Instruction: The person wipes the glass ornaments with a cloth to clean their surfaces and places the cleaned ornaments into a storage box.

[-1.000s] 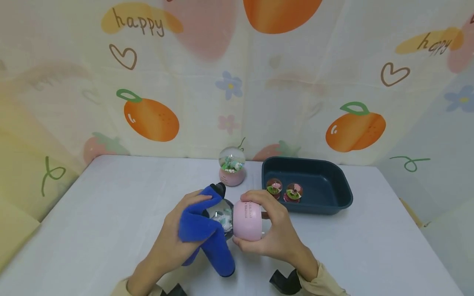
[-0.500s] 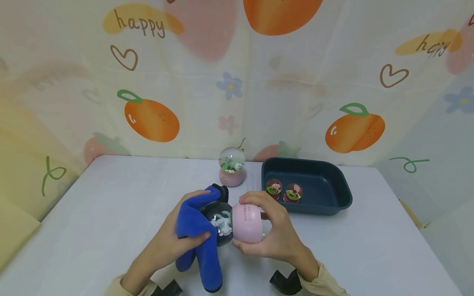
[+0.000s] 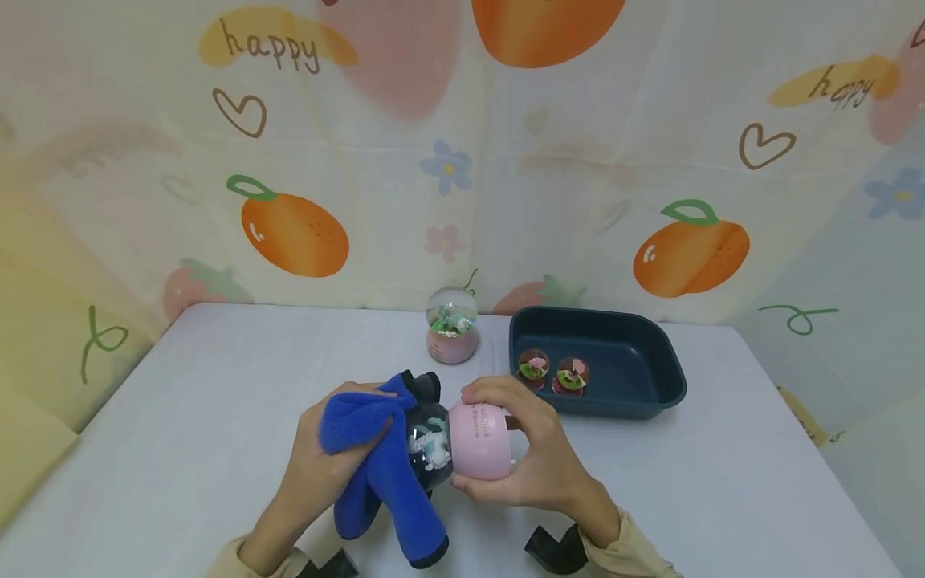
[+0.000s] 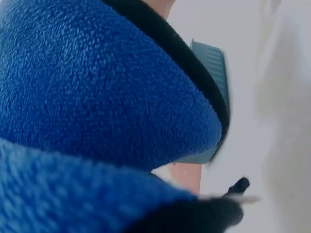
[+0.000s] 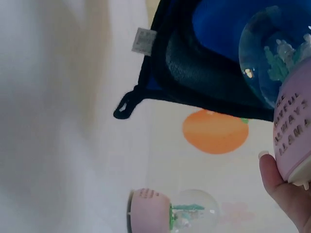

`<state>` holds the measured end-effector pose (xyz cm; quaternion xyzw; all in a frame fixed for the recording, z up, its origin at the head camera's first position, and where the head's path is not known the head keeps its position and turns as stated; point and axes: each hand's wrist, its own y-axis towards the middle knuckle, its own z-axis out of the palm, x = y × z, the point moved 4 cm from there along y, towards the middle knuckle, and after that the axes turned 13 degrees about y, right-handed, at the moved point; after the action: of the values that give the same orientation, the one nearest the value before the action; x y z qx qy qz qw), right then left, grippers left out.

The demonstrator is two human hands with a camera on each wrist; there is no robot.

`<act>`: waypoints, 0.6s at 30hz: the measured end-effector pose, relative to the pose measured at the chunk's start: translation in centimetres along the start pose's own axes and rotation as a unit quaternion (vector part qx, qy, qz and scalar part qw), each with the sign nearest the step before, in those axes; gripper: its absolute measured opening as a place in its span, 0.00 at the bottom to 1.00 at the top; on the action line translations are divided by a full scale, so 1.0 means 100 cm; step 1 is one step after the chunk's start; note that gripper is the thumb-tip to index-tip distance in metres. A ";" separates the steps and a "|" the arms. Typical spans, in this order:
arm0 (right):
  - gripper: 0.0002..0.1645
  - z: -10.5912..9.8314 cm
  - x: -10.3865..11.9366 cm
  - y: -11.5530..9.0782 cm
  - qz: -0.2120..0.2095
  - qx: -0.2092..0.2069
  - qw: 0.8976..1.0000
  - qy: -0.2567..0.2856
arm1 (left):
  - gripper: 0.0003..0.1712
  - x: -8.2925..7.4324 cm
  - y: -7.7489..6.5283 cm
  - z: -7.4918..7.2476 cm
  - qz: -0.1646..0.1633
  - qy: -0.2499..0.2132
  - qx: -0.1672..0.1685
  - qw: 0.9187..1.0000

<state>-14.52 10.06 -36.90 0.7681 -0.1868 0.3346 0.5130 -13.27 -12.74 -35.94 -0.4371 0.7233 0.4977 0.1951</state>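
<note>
My right hand (image 3: 542,453) grips the pink base of a snow globe (image 3: 480,441), which lies on its side with the glass ball pointing left. A blue cloth with black edging (image 3: 397,490) is bunched in my left hand (image 3: 314,461) and lies against the left of the glass, its lower part hanging down. White and teal figures show inside the ball. In the left wrist view the cloth (image 4: 97,92) hides most of the work. The right wrist view shows raised lettering on the base (image 5: 294,126) and a thumb (image 5: 272,174) against it.
A second pink-based snow globe (image 3: 451,341) stands upright at the back of the white table (image 3: 217,385). To its right, a dark blue tray (image 3: 636,405) holds two small globes (image 3: 534,365) at its left end. A printed curtain (image 3: 390,241) hangs behind.
My left hand has moved left with the cloth, which is folded differently. More of the glass ball became visible, then the cloth covered its left side again. The right hand has barely shifted.
</note>
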 end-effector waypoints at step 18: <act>0.40 0.000 0.002 0.000 -0.010 0.016 1.000 0.001 | 0.21 -0.007 -0.002 0.002 0.016 0.013 0.046 0.999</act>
<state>-14.37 10.05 -36.74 0.7775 -0.1731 0.3333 0.5044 -12.77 -12.24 -35.63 -0.4224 0.7550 0.4611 0.1975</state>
